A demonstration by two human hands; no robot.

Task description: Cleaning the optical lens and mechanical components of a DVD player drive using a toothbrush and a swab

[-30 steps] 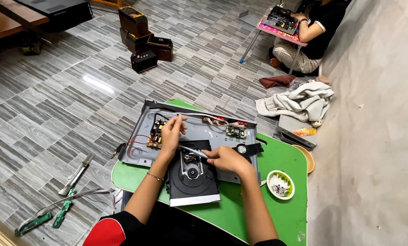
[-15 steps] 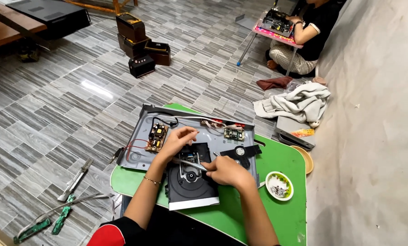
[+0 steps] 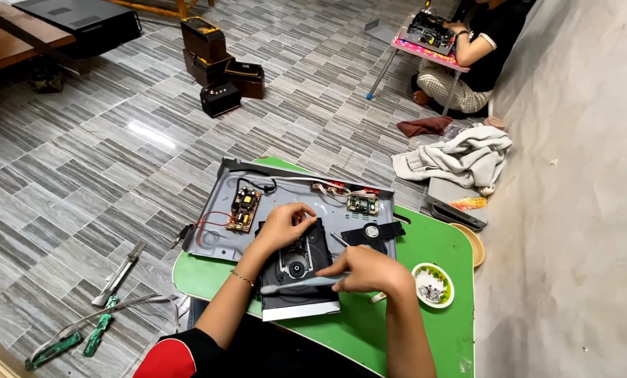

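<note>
Your left hand [image 3: 283,225] rests curled on the black disc drive [image 3: 299,269], fingers bent against its top edge; whether they pinch anything is hidden. Your right hand [image 3: 369,269] is clenched around a slim grey tool [image 3: 301,283], probably a brush, lying across the drive. A second thin tool [image 3: 339,239] pokes out behind that hand, its tip hidden. The drive sits on the grey chassis [image 3: 219,241], at the front of the green worktop [image 3: 425,245]. Two circuit boards [image 3: 244,208] show in the chassis. One small dish [image 3: 433,285] stands right of your hand, its contents too small to make out. Your elbows are cut off below.
</note>
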